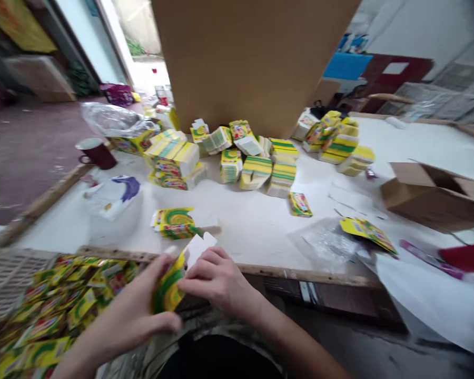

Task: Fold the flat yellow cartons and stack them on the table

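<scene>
Just above my lap, a small yellow and green printed carton (169,288) is tilted, with its white end flaps standing up. My left hand (136,302) is closed round the carton's side, thumb below and fingers behind it. Curled fingers of my right hand (221,284) pinch the carton's opened end near the flaps; what lies inside it is hidden. On the table just beyond my hands lies a stack of flat folded cartons (176,222). To the lower left, a plastic crate (11,273) holds many small yellow and green filled packs (63,310).
Stacks of flat cartons (174,152) line the white table (237,226) before a tall cardboard panel (253,63). A dark red mug (98,153) stands at left. On the right are an open cardboard box (438,192), plastic film (332,242) and a single pack (300,204).
</scene>
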A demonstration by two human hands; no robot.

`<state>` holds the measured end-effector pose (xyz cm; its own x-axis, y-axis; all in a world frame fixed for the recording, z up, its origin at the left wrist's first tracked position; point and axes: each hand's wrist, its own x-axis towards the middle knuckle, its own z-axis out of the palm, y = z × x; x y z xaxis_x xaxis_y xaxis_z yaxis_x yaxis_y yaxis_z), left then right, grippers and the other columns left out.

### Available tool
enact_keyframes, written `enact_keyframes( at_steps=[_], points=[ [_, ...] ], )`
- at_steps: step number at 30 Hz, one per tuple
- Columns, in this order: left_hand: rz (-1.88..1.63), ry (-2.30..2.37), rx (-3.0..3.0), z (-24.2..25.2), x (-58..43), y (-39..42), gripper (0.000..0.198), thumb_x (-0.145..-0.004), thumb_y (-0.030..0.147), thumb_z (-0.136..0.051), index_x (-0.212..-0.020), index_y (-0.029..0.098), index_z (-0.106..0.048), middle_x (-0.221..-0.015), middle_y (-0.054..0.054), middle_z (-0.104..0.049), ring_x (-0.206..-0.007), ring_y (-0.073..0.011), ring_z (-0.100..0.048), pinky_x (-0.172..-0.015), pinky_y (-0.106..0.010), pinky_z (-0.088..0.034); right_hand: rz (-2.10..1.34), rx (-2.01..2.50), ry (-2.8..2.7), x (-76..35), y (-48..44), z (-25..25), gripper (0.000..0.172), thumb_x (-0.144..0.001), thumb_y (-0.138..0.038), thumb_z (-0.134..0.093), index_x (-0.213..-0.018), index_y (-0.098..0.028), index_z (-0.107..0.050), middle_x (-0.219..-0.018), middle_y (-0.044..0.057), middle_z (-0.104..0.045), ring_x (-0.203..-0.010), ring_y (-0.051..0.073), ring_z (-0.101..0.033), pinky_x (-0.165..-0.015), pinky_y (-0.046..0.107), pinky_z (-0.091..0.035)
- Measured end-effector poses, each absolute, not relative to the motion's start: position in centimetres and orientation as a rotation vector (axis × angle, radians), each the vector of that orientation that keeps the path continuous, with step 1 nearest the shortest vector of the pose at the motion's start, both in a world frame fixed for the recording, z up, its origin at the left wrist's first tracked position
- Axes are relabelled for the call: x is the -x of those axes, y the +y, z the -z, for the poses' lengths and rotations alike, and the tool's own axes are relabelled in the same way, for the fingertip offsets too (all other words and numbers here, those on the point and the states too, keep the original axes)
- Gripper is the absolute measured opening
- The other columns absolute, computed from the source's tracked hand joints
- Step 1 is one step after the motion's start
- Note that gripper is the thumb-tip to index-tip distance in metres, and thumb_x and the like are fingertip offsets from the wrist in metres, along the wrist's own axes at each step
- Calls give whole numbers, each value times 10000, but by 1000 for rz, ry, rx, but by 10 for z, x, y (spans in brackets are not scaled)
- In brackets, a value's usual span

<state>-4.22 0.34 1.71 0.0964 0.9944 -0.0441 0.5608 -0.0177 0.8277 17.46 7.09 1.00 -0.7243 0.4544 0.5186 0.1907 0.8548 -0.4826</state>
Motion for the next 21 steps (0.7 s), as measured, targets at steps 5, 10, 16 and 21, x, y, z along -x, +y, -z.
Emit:
enact_keyframes(
  at_steps=[5,10,16,21],
  points=[
    [-651,1865,-1722,-13,21,4,681,-746,405,-657,-1307,159,-359,-1178,-156,-608,-1067,-308,-603,-906,-456,-502,-720,714,-1940,-171,64,-4,503,-883,-249,-582,-1352,-327,-417,-1348,69,-511,-1265,239,-433,-1121,484,-256],
    [-791,1908,-1873,-5,3,-3,707,-777,343,-636,-1340,193,-236,-1124,-139,-607,-978,-273,-634,-799,-392,-543,-1641,745,-1476,-161,65,7,542,-908,-485,-479,-1378,-221,-420,-1379,114,-504,-1234,261,-504,-1029,441,-422],
    [-860,1714,-2082,-7,-11,-1,630,-683,120,-557,-1246,242,-301,-1195,-120,-543,-1046,-254,-603,-827,-366,-532,-2218,551,-1119,-149,63,11,493,-845,-397,-626,-1296,-217,-542,-1261,70,-614,-1223,259,-519,-1064,423,-376],
    [-751,1788,-1831,14,7,-6,642,-715,239,-550,-1287,197,-262,-1090,-119,-589,-913,-270,-644,-751,-380,-554,-1887,585,-1573,-156,59,3,666,-880,-377,-571,-1462,-220,-288,-1508,83,-345,-1349,245,-377,-1098,370,-335]
  ],
)
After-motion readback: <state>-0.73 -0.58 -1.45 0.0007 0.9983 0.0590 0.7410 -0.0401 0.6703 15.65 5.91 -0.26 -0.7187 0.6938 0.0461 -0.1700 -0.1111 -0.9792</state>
